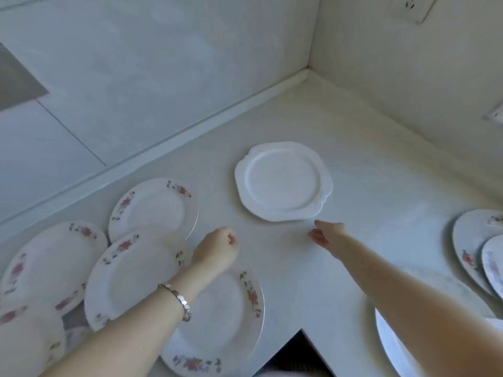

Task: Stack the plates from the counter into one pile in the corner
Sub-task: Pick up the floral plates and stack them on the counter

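Note:
A plain white scalloped plate lies alone on the counter, toward the wall corner. Several floral-rimmed plates lie spread at the left: one at the back, one overlapping it, one at the far left, and one under my left forearm. My left hand hovers over the counter with its fingers curled and nothing in it. Just short of the white plate's near rim, my right hand reaches forward with fingers apart, holding nothing.
Two more floral plates overlap at the right edge, and a white plate shows partly under my right arm. The counter's inner front edge cuts in at the bottom centre. A wall socket sits high on the right.

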`<action>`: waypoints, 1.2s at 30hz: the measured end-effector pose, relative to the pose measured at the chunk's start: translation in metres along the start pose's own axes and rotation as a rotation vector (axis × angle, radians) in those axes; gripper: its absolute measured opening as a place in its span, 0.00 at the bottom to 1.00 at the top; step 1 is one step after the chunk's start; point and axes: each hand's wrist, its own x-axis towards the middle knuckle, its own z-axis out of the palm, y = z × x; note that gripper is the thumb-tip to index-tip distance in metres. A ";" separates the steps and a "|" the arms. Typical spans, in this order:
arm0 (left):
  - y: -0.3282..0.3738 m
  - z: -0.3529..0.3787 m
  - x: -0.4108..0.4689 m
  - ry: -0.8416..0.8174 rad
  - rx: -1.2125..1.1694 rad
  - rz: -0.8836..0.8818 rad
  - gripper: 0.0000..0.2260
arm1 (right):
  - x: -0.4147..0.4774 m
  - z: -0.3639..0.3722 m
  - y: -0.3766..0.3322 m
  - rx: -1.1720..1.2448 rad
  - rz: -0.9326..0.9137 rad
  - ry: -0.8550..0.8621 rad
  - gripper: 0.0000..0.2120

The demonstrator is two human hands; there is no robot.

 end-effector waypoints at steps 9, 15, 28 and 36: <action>-0.037 -0.015 0.003 0.042 -0.078 -0.121 0.11 | 0.024 0.014 -0.024 0.053 -0.053 0.066 0.15; -0.043 -0.013 -0.003 0.015 -0.143 -0.129 0.11 | -0.005 0.008 0.009 -0.015 -0.027 0.096 0.14; -0.067 0.011 -0.049 -0.007 -0.280 -0.112 0.12 | -0.043 -0.048 0.059 -0.833 0.012 0.093 0.06; -0.115 -0.023 -0.058 0.252 -0.273 -0.174 0.10 | -0.121 0.065 0.044 -1.517 -0.598 -0.146 0.16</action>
